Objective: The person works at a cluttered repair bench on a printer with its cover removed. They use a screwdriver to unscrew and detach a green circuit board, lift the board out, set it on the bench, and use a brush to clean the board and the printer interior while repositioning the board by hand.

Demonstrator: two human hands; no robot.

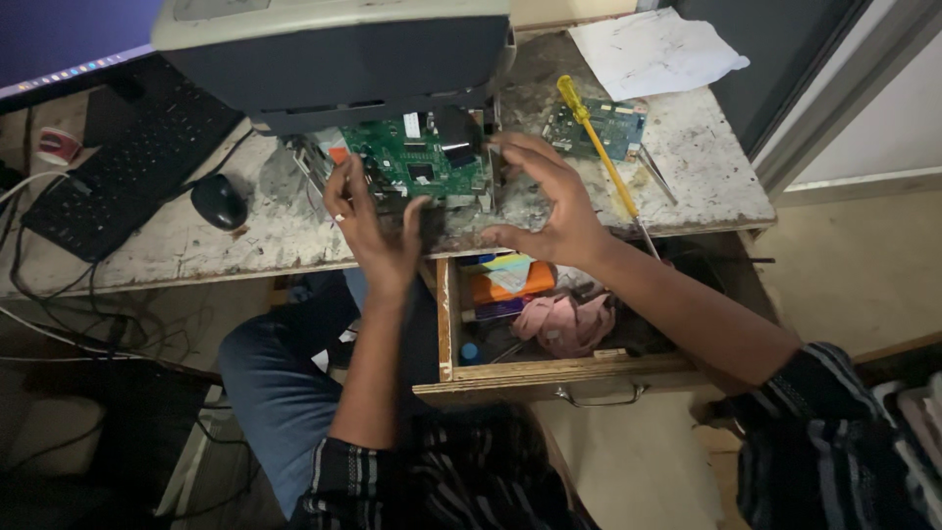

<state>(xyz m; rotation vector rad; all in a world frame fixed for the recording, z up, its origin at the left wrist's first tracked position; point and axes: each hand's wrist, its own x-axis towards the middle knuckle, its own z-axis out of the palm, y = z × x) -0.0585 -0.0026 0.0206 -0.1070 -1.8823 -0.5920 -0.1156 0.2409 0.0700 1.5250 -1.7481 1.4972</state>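
Observation:
A green circuit board lies on the worn white desk, at the foot of a grey printer. My left hand is at the board's left and near edge, fingers curled against it. My right hand reaches over the board's right edge with fingers spread, thumb toward the near side. Whether either hand truly grips the board is unclear. A second, smaller green board lies to the right, with a yellow-handled screwdriver lying across it.
A black keyboard and black mouse sit at the left, cables hanging below. A white paper sheet lies at the back right. An open wooden drawer under the desk holds an orange box, a pink cloth and small items.

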